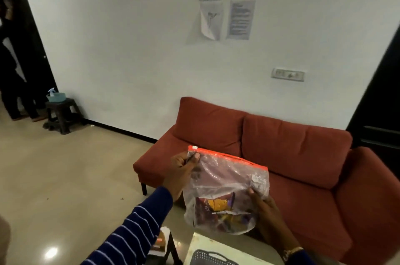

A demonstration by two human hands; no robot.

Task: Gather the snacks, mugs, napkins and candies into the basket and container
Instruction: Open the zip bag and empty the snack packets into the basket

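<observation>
I hold a clear zip bag (223, 180) with a red seal strip up in front of me, above the table. Snack packets (216, 206), dark red and yellow, lie in its bottom. My left hand (181, 171) pinches the bag's top left corner by the seal. My right hand (264, 208) grips the bag's right side from behind. A dark grey perforated basket (207, 257) shows at the bottom edge, on a pale table (199, 243), directly below the bag.
A red sofa (292, 156) stands behind the bag against the white wall. A dark stool (61, 113) with a teal bowl and spray bottle stands at far left by a doorway, where a person in dark clothes stands. Some items lie on a low surface (160, 243) beside the table.
</observation>
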